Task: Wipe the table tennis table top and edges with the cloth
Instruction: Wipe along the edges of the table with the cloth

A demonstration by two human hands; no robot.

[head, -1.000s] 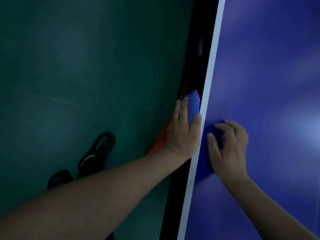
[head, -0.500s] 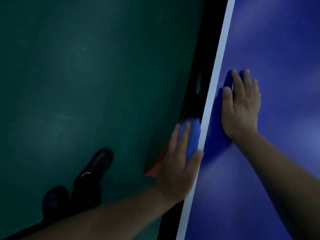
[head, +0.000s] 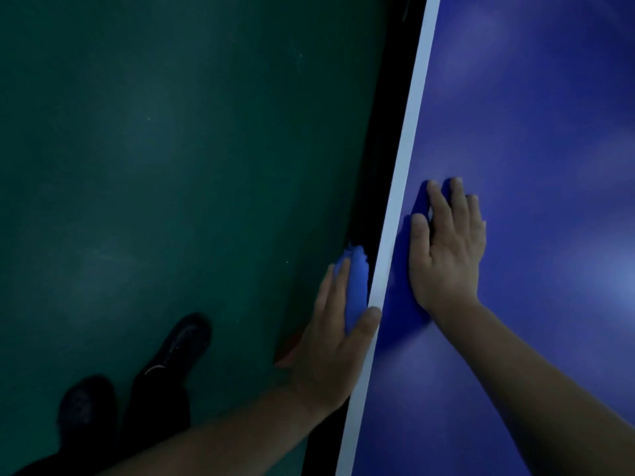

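Observation:
The blue table tennis table top (head: 536, 125) fills the right side, with a white line (head: 410, 128) along its left edge. My left hand (head: 330, 352) holds a blue cloth (head: 355, 286) against the table's dark side edge. Its fingers lie along the outside of the cloth and its thumb rests on the white line. My right hand (head: 446, 255) lies flat on the table top just inside the line, fingers straight and pointing away from me. It holds nothing.
A dark green floor (head: 165, 159) spreads to the left of the table. My two black shoes (head: 178, 345) stand on it at lower left. A small orange-red patch (head: 287, 352) shows beside my left hand, below the table edge.
My right hand went from curled near the left hand to flat and farther forward on the table. My left hand slid the cloth back toward me along the edge.

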